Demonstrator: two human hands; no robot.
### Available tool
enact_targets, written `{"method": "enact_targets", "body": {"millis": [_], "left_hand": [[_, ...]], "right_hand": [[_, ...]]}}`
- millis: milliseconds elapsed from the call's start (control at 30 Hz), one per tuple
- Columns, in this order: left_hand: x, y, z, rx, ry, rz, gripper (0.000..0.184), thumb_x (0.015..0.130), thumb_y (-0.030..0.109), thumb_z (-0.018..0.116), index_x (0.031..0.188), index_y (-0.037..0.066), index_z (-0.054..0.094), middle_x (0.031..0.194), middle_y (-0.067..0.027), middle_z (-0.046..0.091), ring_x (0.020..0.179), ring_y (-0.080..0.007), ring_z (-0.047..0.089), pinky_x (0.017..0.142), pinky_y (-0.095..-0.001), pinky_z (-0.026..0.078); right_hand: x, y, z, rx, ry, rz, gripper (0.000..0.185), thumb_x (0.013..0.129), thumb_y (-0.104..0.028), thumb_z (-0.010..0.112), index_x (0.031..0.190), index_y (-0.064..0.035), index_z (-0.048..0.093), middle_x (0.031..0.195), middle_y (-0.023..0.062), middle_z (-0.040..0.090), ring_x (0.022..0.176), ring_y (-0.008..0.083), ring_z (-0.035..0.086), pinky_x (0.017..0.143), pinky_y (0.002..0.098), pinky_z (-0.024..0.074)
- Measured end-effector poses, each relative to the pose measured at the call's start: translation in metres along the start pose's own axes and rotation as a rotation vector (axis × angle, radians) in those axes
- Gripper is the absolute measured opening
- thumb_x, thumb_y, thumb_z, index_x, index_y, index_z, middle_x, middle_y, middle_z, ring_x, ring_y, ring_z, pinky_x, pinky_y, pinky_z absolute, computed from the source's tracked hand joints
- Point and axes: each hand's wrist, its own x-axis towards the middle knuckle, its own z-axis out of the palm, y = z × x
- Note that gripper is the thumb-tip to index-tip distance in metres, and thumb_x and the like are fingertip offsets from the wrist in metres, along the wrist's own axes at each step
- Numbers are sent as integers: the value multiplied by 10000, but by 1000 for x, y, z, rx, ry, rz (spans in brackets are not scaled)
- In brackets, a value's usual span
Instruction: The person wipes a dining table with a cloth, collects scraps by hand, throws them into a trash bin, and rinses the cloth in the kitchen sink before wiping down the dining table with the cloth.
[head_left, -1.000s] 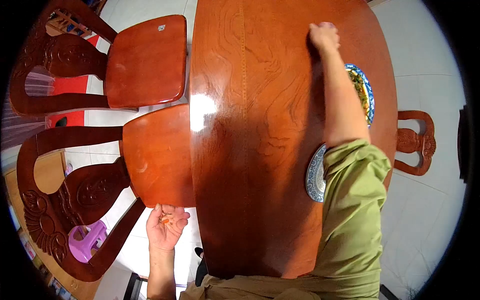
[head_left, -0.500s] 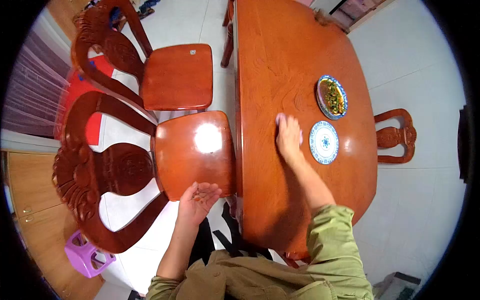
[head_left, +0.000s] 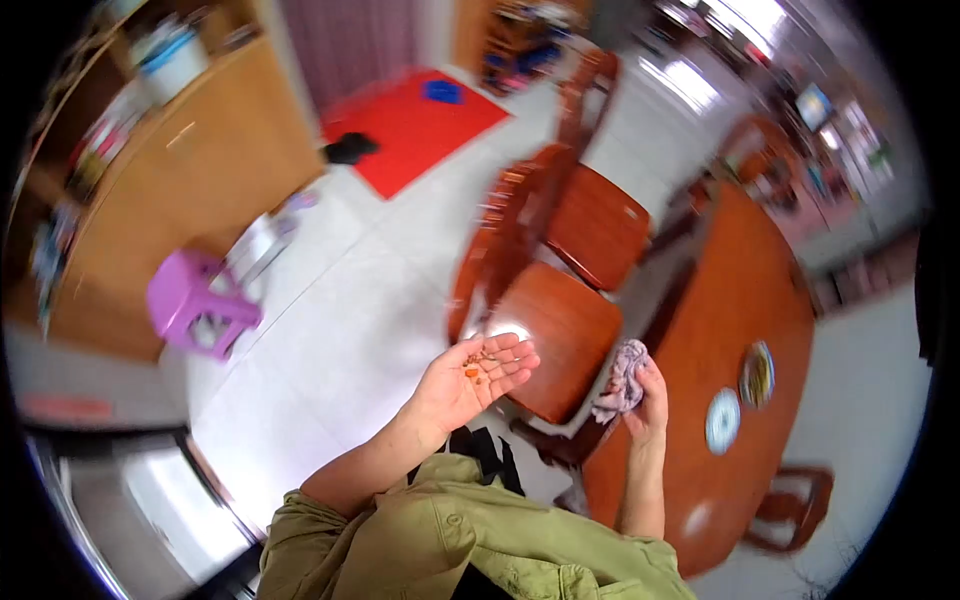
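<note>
My left hand (head_left: pixel 462 385) is palm up with its fingers stretched out. Small orange-brown food scraps (head_left: pixel 472 373) lie loose on that palm. A crumpled pale purple cloth (head_left: pixel 622 382) is gripped in my right hand (head_left: pixel 650 400), raised by the near edge of the wooden dining table (head_left: pixel 655 480). On the table, right of that hand, are a blue-and-white plate (head_left: pixel 722 420) and a patterned bowl (head_left: pixel 757 375) with food in it, both blurred.
Carved wooden chairs (head_left: pixel 565 335) stand along the table's left side. A purple stool (head_left: pixel 200 300) is at the left, before a wooden cabinet (head_left: pixel 190 150). A red mat (head_left: pixel 410 130) lies on the tiled floor, and a dark-framed bin-like object (head_left: pixel 150 510) is at the lower left.
The view has swung left, away from the table. My right hand has come up off the tabletop with the cloth, which now shows clearly. My left palm still carries the scraps.
</note>
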Motion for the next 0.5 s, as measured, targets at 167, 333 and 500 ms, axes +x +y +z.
{"method": "enact_targets", "body": {"millis": [167,333,500], "left_hand": [[-117,41,-66,-101,83,457,406,971,242,358,1198,-61,504,1246,-225,526,1208,-369,468,1045,-436,374],[-251,81,-121,-351,237,873,373,977,228,362,1129,-64,539,1218,-219,547,1196,-367,480,1045,-425,381],[-399,121,-188,-526,387,1243,370,980,228,363,1112,-64,546,1200,-211,559,1185,-355,493,1045,-408,388]], "right_hand": [[26,96,168,106,-458,340,374,808,-116,645,1114,42,497,867,127,587,689,207,568,609,317,503],[13,233,292,25,-587,710,308,851,-68,540,1140,28,495,916,135,582,761,240,566,619,363,487],[-42,391,423,-226,-762,1005,304,866,-51,490,1163,9,499,953,143,588,790,257,578,627,367,499]]}}
